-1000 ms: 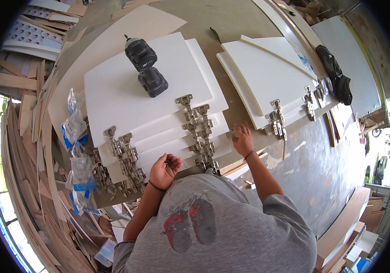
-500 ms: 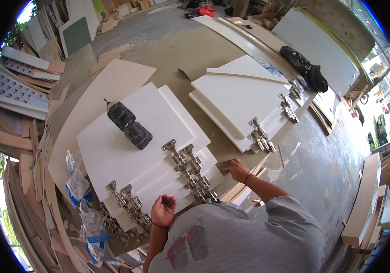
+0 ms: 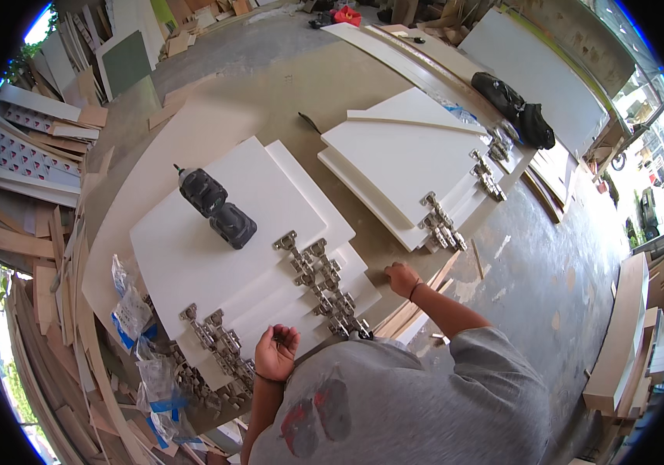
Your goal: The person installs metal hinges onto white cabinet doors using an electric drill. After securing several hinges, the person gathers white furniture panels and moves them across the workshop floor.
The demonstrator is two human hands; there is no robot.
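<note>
My left hand (image 3: 276, 353) is palm up with its fingers curled inward, just over the near edge of a stack of white panels (image 3: 227, 194). What lies in its curl is too small to make out. My right hand (image 3: 402, 280) is at the brown board surface (image 3: 375, 263), right of that stack, its fingers bent and drawn together; their tips are partly hidden. Metal cabinet hinges (image 3: 316, 271) are fixed in rows along the panels' near edges, with another group of hinges (image 3: 212, 333) closer to my left hand. A black cordless drill (image 3: 216, 209) lies on the top panel.
A second stack of white panels (image 3: 394, 159) with hinges lies to the right, a loose strip (image 3: 417, 124) on top. Crumpled clear plastic bags (image 3: 134, 310) are at the left. A black bag (image 3: 514, 108) lies farther back. Wood strips (image 3: 417, 302) are beside my right arm; offcuts (image 3: 45, 232) fill the left.
The view has shifted slightly, so the panels and drill appear a little higher and farther left. Both hands keep nearly the same pose and place.
</note>
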